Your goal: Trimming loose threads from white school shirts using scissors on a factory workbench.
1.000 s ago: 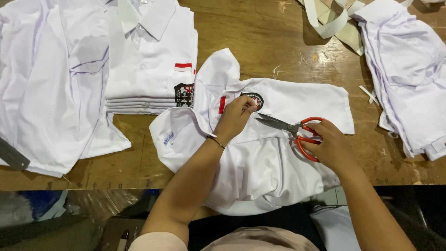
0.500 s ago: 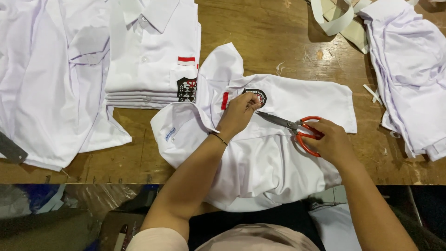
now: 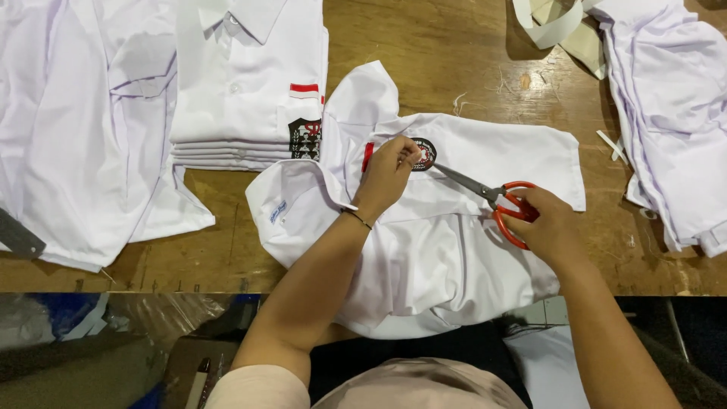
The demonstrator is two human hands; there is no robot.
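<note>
A white shirt (image 3: 454, 250) lies spread on the wooden table (image 3: 424, 45) in front of me. My left hand (image 3: 386, 178) pinches the fabric beside a dark round badge (image 3: 424, 154) and a small red tab (image 3: 367, 157) on the shirt. My right hand (image 3: 541, 223) grips red-handled scissors (image 3: 496, 198). Their blades point left toward the badge, with the tips close to my left fingers.
A stack of folded white shirts (image 3: 242, 91) with red and dark patches sits at the upper left. Loose white shirts (image 3: 68, 129) lie at the far left, and another pile (image 3: 666, 106) at the right. Pale fabric strips (image 3: 553, 23) rest at the top.
The scissors and my right hand have moved left, bringing the blade tips nearer the badge. My left hand stays on the shirt by the badge.
</note>
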